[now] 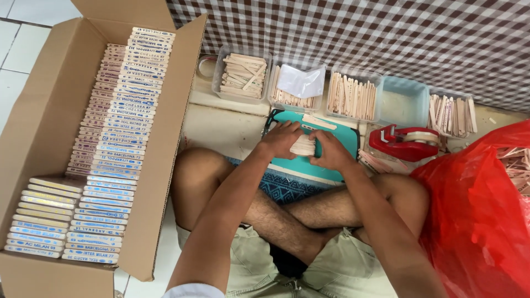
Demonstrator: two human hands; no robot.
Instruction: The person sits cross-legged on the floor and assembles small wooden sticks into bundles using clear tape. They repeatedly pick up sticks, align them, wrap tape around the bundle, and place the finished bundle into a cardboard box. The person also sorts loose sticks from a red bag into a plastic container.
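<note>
**Two hands squaring a small stack of wooden sticks over a teal mat**

Seen from above, a person sits cross-legged on the floor; the left hand (282, 139) and right hand (330, 150) meet over a teal mat (342, 142), each grip closed round one end of a short bundle of flat wooden sticks (303, 145), fingers curled and pressing inward. On the far side a row of clear tubs (243, 76) holds more loose sticks; one tub (402, 100) looks bare inside. A red tape dispenser (407, 142) sits just right of the mat; a red plastic bag (479, 212) fills the near right. At left an open cardboard box (44, 118) holds rows of finished bundles (118, 118) with printed edges.

The risk, as I judge it: the bundle is held only by pressure at its ends; uneven squeezing could let the middle sticks slip or fan out across the mat.
</note>
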